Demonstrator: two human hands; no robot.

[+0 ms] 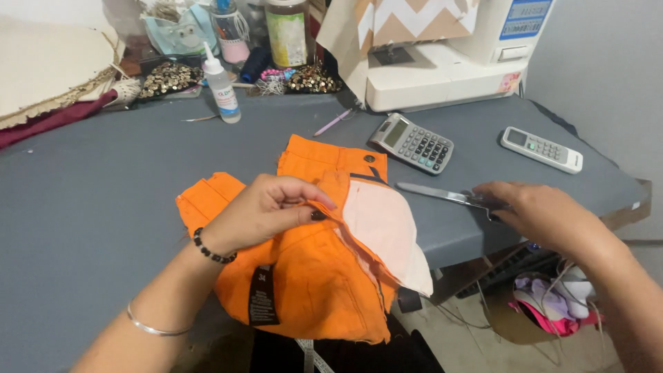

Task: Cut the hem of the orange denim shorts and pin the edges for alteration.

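Grey cloth is covering the work table (103, 207), with a white sewing machine (449, 62), a calculator (412, 143), a remote control (542, 149) and a glue bottle (222, 86) standing toward the back. The left hand (266, 211) is pinching the orange shorts (311, 276) at the pocket edge, folding out the pale pocket lining (383, 231) so that the seam is lying exposed at the table's front edge. The right hand (532, 207) is closing around the handles of the scissors (442, 195), whose blades are resting flat on the table and pointing toward the shorts.
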